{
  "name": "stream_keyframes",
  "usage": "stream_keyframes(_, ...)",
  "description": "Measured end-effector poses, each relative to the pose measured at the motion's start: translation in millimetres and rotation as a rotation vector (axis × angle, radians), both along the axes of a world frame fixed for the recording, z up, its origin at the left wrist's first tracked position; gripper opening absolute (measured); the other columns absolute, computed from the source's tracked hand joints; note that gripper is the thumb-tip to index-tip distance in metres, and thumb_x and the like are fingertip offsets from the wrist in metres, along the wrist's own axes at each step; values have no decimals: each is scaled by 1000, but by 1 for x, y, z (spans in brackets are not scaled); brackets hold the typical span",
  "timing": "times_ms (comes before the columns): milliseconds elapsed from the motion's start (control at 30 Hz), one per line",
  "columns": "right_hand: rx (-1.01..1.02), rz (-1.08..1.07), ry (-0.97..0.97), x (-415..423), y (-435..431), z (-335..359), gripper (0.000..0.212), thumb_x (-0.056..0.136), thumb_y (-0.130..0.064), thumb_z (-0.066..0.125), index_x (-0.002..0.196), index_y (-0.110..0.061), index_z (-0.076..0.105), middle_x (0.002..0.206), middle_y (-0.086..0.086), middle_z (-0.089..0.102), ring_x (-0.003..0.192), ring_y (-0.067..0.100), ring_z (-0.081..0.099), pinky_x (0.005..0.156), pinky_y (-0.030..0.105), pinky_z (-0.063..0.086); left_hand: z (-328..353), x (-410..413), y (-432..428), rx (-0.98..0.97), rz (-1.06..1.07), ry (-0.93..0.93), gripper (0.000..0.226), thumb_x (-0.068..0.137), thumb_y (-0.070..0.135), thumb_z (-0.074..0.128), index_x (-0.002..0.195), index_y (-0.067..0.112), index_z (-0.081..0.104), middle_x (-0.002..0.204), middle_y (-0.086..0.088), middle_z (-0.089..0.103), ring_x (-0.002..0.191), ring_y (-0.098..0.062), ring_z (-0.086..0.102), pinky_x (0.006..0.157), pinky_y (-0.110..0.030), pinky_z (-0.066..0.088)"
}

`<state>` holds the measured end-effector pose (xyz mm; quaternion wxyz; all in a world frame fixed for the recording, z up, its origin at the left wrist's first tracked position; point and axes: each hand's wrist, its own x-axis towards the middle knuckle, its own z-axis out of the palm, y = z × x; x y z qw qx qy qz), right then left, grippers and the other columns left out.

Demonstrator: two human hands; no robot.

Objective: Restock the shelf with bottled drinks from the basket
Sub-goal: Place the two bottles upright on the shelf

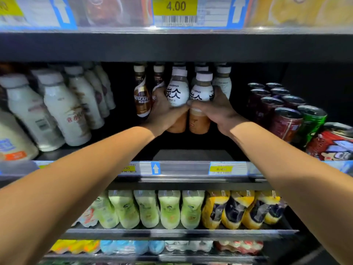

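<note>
Bare forearms [76, 178] are seen reaching in from both bottom corners, closest to the lens. At the fingers: the left hand [164, 109] is curled round the middle of the left coffee bottle [178, 88], a small plastic bottle of brown drink with a white sleeve and white cap. The right hand [214, 109] is wrapped the same way round the right coffee bottle [202, 88], a matching one, with the two thumbs almost touching in between. Both bottles are held upright, side by side, deep on the dark middle shelf [191, 155], just in front of more of the same kind. Whether the bases are set down yet can't be told, tbh. Brown Nescafé bottles [141, 98] are packed just to the left, and dark round cans [284, 123] are stacked well off to the right. No basket is visible. Handling-wise, these are probably full, so some heft is expected. The plastic should be stiff enough, but the glossy sleeve could be slippery. A mid-body grip is judged safer than the cap, since tall narrow bottles like these are easily tipped into their neighbours.
</note>
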<state>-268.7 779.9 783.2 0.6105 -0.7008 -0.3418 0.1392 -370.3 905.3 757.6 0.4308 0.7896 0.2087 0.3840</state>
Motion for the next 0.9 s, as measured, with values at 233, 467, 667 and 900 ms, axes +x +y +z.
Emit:
stream_keyframes(233, -95, -47, -159, 7, -1, 0, 57, 71, -37, 87, 118, -24, 58, 109, -11, 69, 100, 7, 66, 75, 17, 49, -9, 1, 10, -31, -16, -90, 99, 62, 36, 89, 137, 9, 31, 126, 1, 60, 119, -13, 58, 106, -42, 46)
stream_keyframes(467, -155, -149, -164, 11, 6, -2, 68, 70, -41, 88, 122, -19, 50, 117, -3, 65, 107, 16, 64, 94, 34, 53, -9, 9, 10, 19, 36, -83, 84, 70, 25, 89, 133, 11, 35, 127, 0, 59, 116, -12, 56, 96, -24, 42)
stream_keyframes(667, -145, -180, -167, 15, 11, -5, 72, 68, -41, 89, 125, -17, 51, 119, -1, 67, 108, 16, 65, 96, 36, 54, -8, 10, 11, 29, 46, -47, 85, 68, 27, 90, 133, 13, 35, 131, -2, 58, 121, -15, 55, 103, -33, 45)
stream_keyframes(900, -156, -178, -159, 16, 11, -5, 72, 68, -42, 89, 124, -18, 51, 114, -4, 67, 106, 15, 65, 94, 35, 54, -8, 8, 7, -15, 51, -44, 85, 70, 22, 89, 135, 14, 35, 123, 6, 57, 114, -9, 55, 91, -19, 40)
